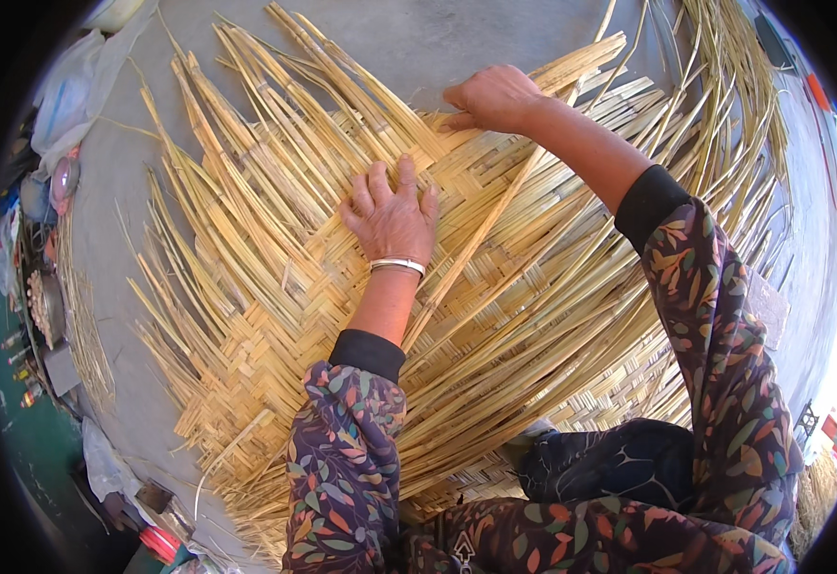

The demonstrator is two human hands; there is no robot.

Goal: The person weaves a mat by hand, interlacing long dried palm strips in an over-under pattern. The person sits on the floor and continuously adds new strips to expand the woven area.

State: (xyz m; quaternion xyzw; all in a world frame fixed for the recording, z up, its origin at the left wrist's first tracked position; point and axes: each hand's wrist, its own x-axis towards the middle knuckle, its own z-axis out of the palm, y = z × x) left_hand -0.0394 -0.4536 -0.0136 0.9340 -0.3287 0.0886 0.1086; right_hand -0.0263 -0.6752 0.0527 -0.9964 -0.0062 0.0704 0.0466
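A large woven reed mat [294,306] spreads beneath both hands, its plaited part a herringbone of flat, pale yellow strips. My left hand [392,218] lies on the weave with its fingers apart, pressing near the base of the loose strips. At the far edge my right hand [497,99] is closed, its fingers curled beside the weave; whatever they hold is hidden by the hand. Unwoven reed strips [275,163] fan out from the mat toward the far left. One long single strip [485,230] runs slantwise across the mat, passing under my right forearm.
A bundle of long thin reeds [739,105] lies at the far right on the grey floor [409,38]. Plastic bags [69,115] and assorted household things line the left side. My knee in dark patterned cloth [610,464] rests at the mat's near side.
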